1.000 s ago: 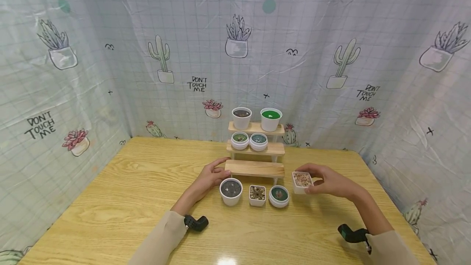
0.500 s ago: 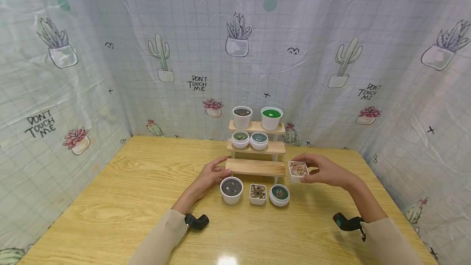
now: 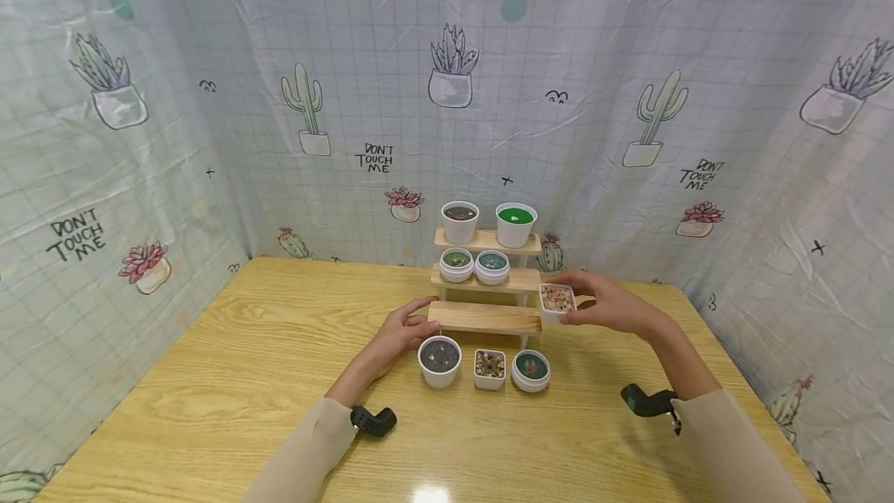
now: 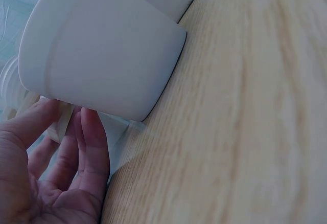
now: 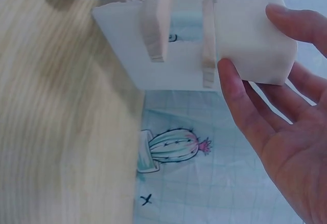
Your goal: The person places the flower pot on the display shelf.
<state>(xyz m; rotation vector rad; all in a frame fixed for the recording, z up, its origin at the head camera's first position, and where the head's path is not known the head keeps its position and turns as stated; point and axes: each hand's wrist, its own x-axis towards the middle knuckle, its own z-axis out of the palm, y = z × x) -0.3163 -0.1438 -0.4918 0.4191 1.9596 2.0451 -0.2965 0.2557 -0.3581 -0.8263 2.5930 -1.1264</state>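
My right hand (image 3: 609,305) holds a square white pot (image 3: 558,301) filled with pinkish gravel by its sides. The pot is raised beside the right end of the middle board of a three-tier wooden display stand (image 3: 485,318). In the right wrist view, thumb and fingers grip the pot (image 5: 250,37) near the board ends. My left hand (image 3: 396,340) pinches the left end of the stand's lowest board. The left wrist view shows its fingers (image 4: 94,137) partly behind a round white pot (image 4: 112,50), which hides some of the grip.
On the top tier stand a dark-filled pot (image 3: 460,223) and a green-filled pot (image 3: 515,226). Two low round pots, one green (image 3: 456,265) and one bluish (image 3: 492,268), share the middle tier. Before the stand sit a grey-filled pot (image 3: 439,362), a square pebble pot (image 3: 490,369) and a round dark-green pot (image 3: 531,372).
My right hand has carried the gravel pot upward and left, from beside the front row to the end of the middle tier. My left hand stays at the stand.
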